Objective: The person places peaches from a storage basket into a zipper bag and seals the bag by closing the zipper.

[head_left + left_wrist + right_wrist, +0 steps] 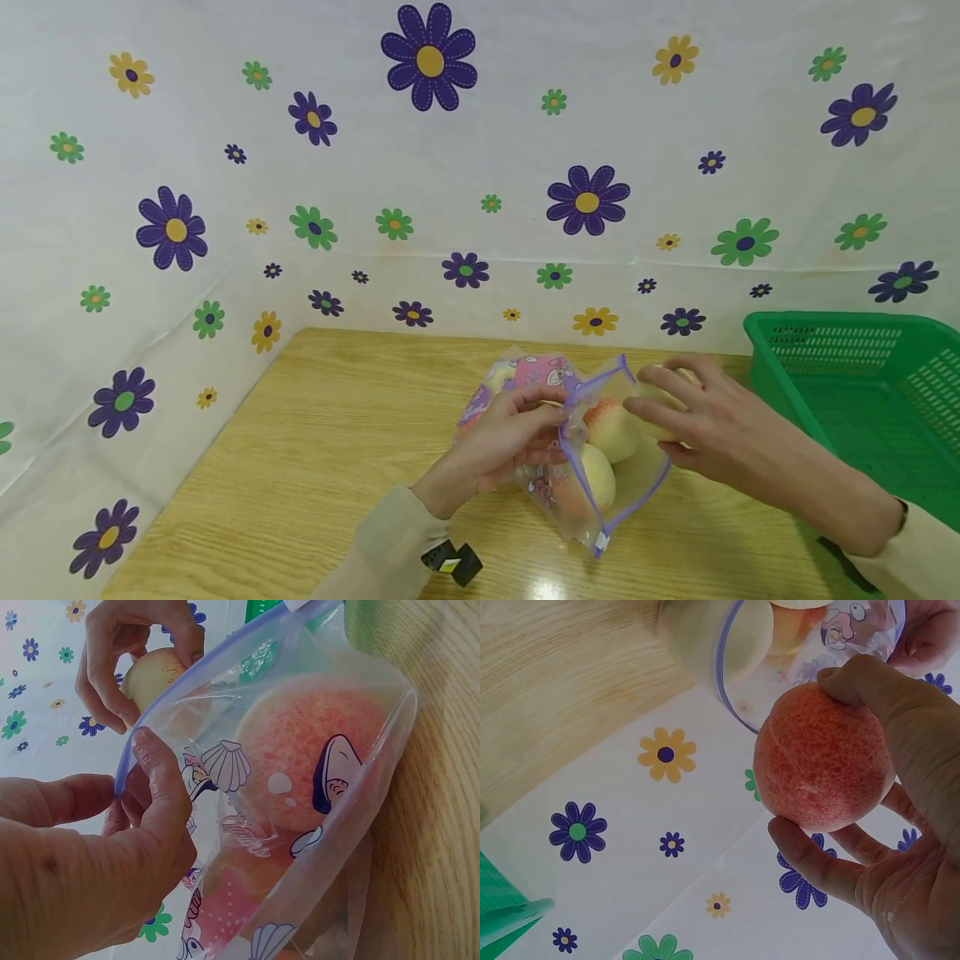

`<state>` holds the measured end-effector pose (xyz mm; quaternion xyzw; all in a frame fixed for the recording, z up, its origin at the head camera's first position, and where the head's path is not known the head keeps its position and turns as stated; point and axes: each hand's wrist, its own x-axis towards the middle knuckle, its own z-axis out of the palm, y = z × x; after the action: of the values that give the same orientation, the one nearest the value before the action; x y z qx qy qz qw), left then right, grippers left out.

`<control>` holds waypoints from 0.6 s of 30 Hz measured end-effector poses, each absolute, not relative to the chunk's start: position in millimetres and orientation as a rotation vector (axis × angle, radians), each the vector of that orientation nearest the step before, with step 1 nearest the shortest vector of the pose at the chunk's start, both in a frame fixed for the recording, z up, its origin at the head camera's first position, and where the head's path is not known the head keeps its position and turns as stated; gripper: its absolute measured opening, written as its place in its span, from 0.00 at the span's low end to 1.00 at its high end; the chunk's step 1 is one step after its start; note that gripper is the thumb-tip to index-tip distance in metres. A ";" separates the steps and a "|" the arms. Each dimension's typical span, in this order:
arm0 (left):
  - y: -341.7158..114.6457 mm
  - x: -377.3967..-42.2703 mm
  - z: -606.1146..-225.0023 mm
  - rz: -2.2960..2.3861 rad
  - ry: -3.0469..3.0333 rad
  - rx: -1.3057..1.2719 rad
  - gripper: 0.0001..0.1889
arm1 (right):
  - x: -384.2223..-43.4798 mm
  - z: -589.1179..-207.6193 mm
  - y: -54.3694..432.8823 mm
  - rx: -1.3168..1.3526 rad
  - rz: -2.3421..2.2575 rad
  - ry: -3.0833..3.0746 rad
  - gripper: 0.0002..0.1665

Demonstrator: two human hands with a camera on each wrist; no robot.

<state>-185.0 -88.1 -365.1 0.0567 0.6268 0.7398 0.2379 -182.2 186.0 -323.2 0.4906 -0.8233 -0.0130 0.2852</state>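
A clear zip bag (543, 487) with printed cartoon shapes and a purple zip edge leans on the wooden table, its mouth spread toward the right. Several peaches sit inside it, among them a yellowish peach (615, 431) near the opening and a red-blushed peach (311, 750). My left hand (498, 437) pinches the bag's purple rim between thumb and fingers. In my right hand (720, 421) is another peach (823, 757), gripped between thumb and fingertips at the bag's mouth. From the head view, my right fingers cover much of that peach.
A green plastic basket (783, 379) with slotted sides stands at the right of the table (322, 450). Behind and to the left hangs a white flower-printed sheet (480, 150). A white slider (602, 542) sits at the bag's lower corner.
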 end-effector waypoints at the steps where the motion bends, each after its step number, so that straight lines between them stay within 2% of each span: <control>1: -88.0 -184.9 -365.2 2.028 1.717 0.153 0.18 | -182.7 -323.8 185.2 1.316 -0.031 -2.200 0.37; 18: -83.6 -183.3 -359.1 2.089 1.736 0.153 0.16 | -189.1 -333.5 175.9 1.340 0.130 -2.341 0.36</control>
<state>-183.3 -83.6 -359.1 0.0551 0.6239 0.7510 0.2091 -189.1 175.9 -333.5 0.4840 -0.8460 0.0469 0.2187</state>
